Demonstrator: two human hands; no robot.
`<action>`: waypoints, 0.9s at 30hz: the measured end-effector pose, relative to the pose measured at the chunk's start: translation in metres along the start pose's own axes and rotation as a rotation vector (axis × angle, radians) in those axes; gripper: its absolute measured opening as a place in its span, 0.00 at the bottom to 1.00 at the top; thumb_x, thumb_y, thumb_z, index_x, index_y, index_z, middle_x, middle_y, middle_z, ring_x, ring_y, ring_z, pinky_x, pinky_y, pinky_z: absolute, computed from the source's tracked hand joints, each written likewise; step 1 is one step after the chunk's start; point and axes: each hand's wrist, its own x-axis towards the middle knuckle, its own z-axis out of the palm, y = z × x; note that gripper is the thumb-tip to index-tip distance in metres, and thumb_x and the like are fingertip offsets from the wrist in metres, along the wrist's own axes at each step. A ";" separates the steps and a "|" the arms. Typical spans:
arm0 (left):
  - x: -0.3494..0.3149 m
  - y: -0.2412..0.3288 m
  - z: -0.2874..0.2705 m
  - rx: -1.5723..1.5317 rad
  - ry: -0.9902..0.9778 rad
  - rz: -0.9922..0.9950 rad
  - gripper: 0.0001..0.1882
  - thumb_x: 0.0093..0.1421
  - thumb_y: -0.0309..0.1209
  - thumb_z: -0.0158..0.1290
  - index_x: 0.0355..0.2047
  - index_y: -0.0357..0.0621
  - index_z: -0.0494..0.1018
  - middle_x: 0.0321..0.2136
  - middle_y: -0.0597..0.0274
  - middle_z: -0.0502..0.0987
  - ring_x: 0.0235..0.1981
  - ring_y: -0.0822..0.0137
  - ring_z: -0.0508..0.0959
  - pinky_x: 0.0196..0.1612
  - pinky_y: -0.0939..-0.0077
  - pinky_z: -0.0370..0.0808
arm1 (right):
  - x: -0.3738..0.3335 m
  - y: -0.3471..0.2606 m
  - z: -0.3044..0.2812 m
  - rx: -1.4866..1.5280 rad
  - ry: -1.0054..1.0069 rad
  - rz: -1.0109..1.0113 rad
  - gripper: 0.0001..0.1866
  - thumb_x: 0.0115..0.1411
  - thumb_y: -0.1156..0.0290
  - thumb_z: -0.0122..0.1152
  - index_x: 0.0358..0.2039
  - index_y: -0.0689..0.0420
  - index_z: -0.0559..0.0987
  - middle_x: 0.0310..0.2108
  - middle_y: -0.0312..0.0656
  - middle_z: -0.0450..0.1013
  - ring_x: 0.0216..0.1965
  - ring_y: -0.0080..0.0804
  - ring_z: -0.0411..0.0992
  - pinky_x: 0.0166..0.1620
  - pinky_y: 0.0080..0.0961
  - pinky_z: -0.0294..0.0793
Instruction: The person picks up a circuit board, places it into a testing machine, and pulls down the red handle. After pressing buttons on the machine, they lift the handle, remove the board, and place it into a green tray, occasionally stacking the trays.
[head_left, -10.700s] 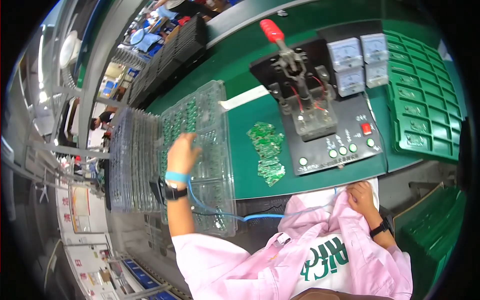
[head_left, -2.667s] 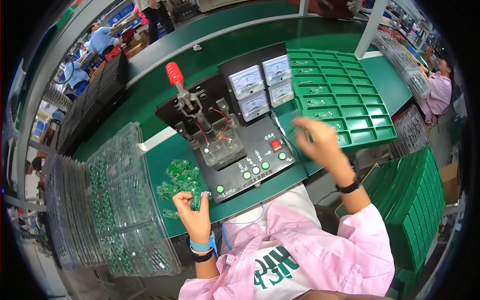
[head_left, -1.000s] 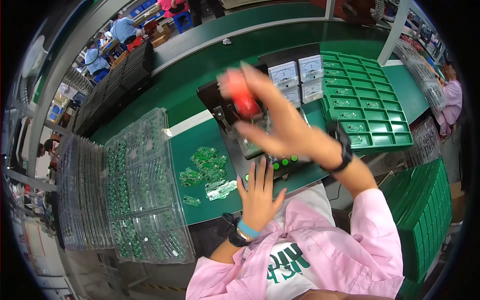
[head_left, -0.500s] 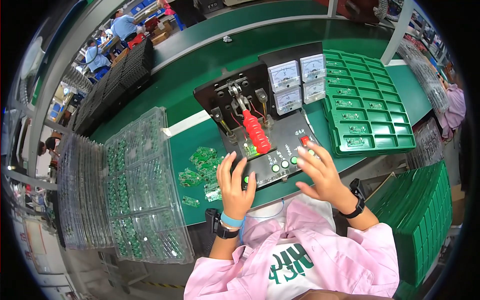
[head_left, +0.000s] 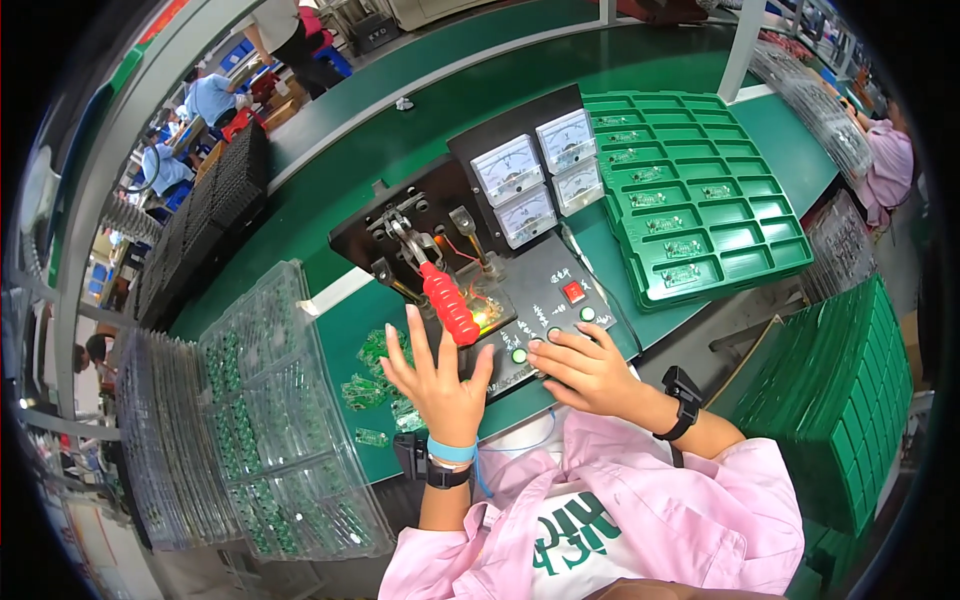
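Observation:
My left hand (head_left: pixel 438 392) is open with its fingers spread, just in front of the red ribbed handle (head_left: pixel 450 305) of a toggle clamp; I cannot tell whether a fingertip touches it. My right hand (head_left: pixel 590 372) reaches over the round buttons on the black test box (head_left: pixel 545 290), its fingers stretched out and fingertips at the middle buttons. A yellow light (head_left: pixel 483 318) glows beside the handle's lower end, over a fixture partly hidden by it. Loose green circuit boards (head_left: pixel 368 390) lie left of my left hand, partly covered by it. A red switch (head_left: pixel 573 291) sits on the box.
Panel meters (head_left: pixel 507 170) stand behind the box. To the right lies a green compartment tray (head_left: pixel 655 285) with boards in some slots. Clear trays of boards (head_left: pixel 290 400) stand at left, stacked green trays (head_left: pixel 840 400) at right, black trays (head_left: pixel 205 215) far left. Other people sit farther off.
My right hand has moved left from near the red switch to the middle buttons. My left hand's fingers have spread wider beside the handle. The glow near the handle looks yellow now. The view has shifted.

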 end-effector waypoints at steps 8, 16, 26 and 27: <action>-0.011 0.001 0.000 -0.236 0.195 -0.141 0.34 0.54 0.44 0.60 0.59 0.49 0.65 0.65 0.40 0.52 0.66 0.39 0.51 0.61 0.32 0.48 | 0.160 -0.002 -0.062 0.464 0.188 -0.509 0.21 0.58 0.61 0.62 0.50 0.56 0.77 0.48 0.41 0.75 0.49 0.41 0.72 0.58 0.43 0.64; -0.042 -0.055 -0.036 -0.099 -0.018 -0.327 0.21 0.58 0.30 0.55 0.52 0.40 0.70 0.59 0.47 0.63 0.59 0.45 0.62 0.59 0.51 0.60 | 0.198 0.020 -0.037 0.343 0.549 -0.147 0.25 0.58 0.69 0.56 0.57 0.61 0.69 0.55 0.53 0.69 0.56 0.43 0.67 0.60 0.39 0.62; -0.046 -0.084 -0.023 -0.087 -0.228 -0.098 0.12 0.54 0.25 0.58 0.40 0.42 0.78 0.40 0.60 0.76 0.43 0.58 0.74 0.45 0.63 0.71 | 0.106 0.009 0.001 -0.137 -0.413 -0.210 0.17 0.49 0.75 0.57 0.42 0.64 0.76 0.14 0.40 0.71 0.15 0.38 0.73 0.19 0.33 0.70; -0.044 -0.084 -0.023 -0.089 -0.231 -0.092 0.12 0.54 0.25 0.58 0.40 0.42 0.78 0.40 0.60 0.76 0.43 0.58 0.74 0.45 0.63 0.71 | 0.110 0.007 0.002 -0.153 -0.387 -0.265 0.16 0.48 0.75 0.57 0.40 0.64 0.77 0.15 0.41 0.71 0.15 0.37 0.73 0.18 0.32 0.70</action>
